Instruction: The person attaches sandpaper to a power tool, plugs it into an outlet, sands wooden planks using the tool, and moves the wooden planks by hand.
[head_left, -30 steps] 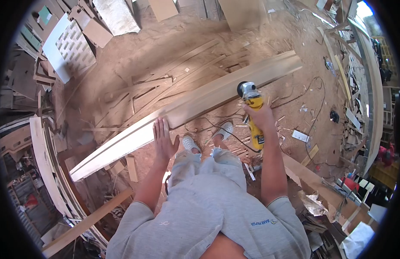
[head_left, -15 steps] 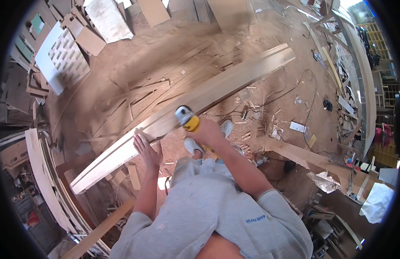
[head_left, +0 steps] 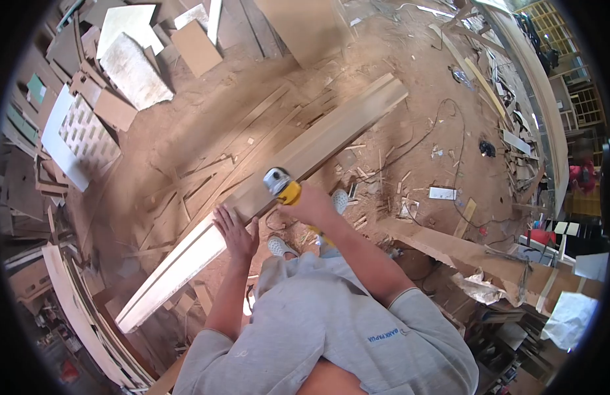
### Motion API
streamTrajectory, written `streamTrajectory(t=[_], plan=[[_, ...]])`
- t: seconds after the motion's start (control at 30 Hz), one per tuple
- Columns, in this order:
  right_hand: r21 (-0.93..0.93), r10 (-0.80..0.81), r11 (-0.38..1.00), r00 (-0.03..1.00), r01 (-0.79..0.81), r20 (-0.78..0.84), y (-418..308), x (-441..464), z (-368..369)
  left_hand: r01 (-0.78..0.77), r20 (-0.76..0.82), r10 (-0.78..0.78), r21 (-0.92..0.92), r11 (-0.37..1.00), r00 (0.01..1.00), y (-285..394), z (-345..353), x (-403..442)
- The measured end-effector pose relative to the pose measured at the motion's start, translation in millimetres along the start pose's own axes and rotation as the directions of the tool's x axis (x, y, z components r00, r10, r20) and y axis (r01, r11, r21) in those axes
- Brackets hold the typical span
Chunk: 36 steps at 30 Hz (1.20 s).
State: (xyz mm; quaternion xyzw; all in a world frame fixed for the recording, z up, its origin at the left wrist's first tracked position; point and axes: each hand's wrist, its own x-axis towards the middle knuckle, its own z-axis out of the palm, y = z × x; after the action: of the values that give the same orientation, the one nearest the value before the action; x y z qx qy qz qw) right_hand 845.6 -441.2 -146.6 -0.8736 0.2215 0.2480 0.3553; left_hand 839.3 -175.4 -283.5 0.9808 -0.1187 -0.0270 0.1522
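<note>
My right hand [head_left: 309, 205] is wrapped round a yellow power tool [head_left: 289, 192], whose round silver-and-black head is over the near edge of a long wooden beam [head_left: 318, 141]. The beam runs diagonally from lower left to upper right. My left hand [head_left: 236, 234] lies on the beam to the left of the tool, fingers stretched over its top and thumb apart. Whether the tool's head touches the wood, I cannot tell. My forearm and hand hide most of the tool's body.
Wood scraps and thin strips litter the dirt floor [head_left: 410, 158]. A black cord [head_left: 457, 172] curves across the right. Boards [head_left: 196, 47] lie at the upper left, long planks [head_left: 75, 303] at the lower left, and another beam [head_left: 450, 247] with crumpled wrapping [head_left: 479, 288] at the lower right.
My right hand has brought the tool from the right side to the beam, near my left hand. My left hand first slid down-left along the beam. The view has shifted.
</note>
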Motion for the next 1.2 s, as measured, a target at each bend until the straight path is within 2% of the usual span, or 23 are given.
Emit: streamTrajectory(t=[0.23,0.4,0.47,0.57,0.73,0.97,1.07,1.17,1.2], plan=[[0.115,0.129,0.987,0.984,-0.115,-0.124,99,58,-139,-0.167,0.032,0.166,0.040,0.985,0.986,147,29,105],[0.222,0.156,0.968,0.973,-0.116,-0.172,152,90,-224,-0.154,-0.016,0.154,0.026,0.988,0.988,222,43,169],[0.257,0.175,0.958,0.969,-0.126,-0.176,162,96,-259,-0.125,0.010,0.125,0.068,0.990,0.992,238,42,180],[0.289,0.184,0.950,0.961,-0.121,-0.205,196,123,-288,-0.097,0.020,0.096,0.081,0.992,0.995,247,40,185],[0.276,0.207,0.951,0.952,-0.141,-0.225,213,141,-332,-0.097,0.020,0.096,0.100,0.990,0.995,248,41,187],[0.333,0.222,0.936,0.924,-0.113,-0.310,246,159,-348,-0.067,0.052,0.062,0.108,0.992,0.997,253,37,189],[0.352,0.253,0.918,0.953,-0.183,-0.165,229,132,-362,-0.070,0.046,0.065,0.103,0.992,0.997,254,36,190],[0.356,0.171,0.931,0.957,-0.079,-0.236,227,125,-336,-0.077,0.042,0.073,0.096,0.992,0.996,254,38,189],[0.342,0.185,0.933,0.963,-0.110,-0.195,223,123,-326,-0.080,0.040,0.077,0.095,0.992,0.996,253,39,189]])
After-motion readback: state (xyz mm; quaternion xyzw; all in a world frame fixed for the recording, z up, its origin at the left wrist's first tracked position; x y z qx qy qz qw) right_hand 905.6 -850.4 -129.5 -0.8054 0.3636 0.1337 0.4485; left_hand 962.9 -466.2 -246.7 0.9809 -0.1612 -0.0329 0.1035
